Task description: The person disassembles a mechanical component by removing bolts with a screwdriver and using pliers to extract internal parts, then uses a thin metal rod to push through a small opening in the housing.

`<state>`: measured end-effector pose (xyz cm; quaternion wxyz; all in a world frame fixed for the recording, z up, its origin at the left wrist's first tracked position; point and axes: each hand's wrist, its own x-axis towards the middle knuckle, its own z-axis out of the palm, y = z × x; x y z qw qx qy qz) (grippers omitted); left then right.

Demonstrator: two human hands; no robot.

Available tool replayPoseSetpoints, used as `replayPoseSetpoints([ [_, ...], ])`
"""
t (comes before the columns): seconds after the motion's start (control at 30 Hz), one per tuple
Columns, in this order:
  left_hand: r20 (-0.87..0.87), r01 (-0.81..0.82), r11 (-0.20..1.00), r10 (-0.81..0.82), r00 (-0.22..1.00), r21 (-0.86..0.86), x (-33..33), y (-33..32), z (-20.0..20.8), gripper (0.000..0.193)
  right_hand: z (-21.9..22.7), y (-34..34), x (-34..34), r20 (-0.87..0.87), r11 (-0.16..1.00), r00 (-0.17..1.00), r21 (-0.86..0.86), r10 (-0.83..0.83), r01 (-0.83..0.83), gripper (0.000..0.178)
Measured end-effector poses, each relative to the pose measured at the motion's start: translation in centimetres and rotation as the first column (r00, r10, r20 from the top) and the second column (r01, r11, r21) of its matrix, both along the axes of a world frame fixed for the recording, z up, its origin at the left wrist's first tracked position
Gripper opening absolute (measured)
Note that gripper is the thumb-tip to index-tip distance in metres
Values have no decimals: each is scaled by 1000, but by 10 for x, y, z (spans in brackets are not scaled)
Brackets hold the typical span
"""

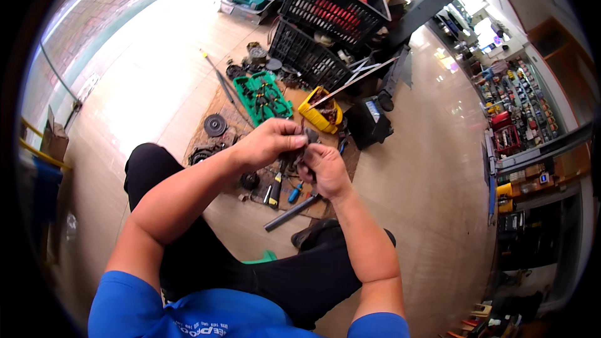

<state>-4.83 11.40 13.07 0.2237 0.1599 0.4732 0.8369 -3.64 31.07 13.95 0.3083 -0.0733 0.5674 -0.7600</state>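
My left hand (275,142) and my right hand (324,169) meet in front of me, above a work mat. Between them they grip a small dark grey part (310,136), mostly hidden by the fingers, so its kind cannot be made out. The left thumb presses along its side, and the right fingers curl closed just below. Under the hands lie a yellow-and-black utility knife (274,191), a blue-handled screwdriver (295,193) and a grey metal tube (290,214). Beyond them an opened green tool case (261,96) holds several dark tools.
A yellow bin (320,111) of parts and a black box (369,124) stand to the right of the mat. Stacked black crates (332,9) rise behind, with metal strips jutting out. A black disc (215,125) lies at left. Shelves of goods line the far right.
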Motion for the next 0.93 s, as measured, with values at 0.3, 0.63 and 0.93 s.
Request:
replayPoseSetpoints([
  [0.3,174,-273,962,267,948,14,-10,-1,-5,13,-5,-6,-6,0,973,991,-188,-135,133,39],
  [0.63,-130,-212,967,194,972,-143,-4,3,0,17,2,-13,-5,-24,974,975,47,-222,223,22],
  [0.93,-200,-301,911,251,947,-281,-6,1,5,20,-4,-13,-5,-178,943,934,70,-309,325,17],
])
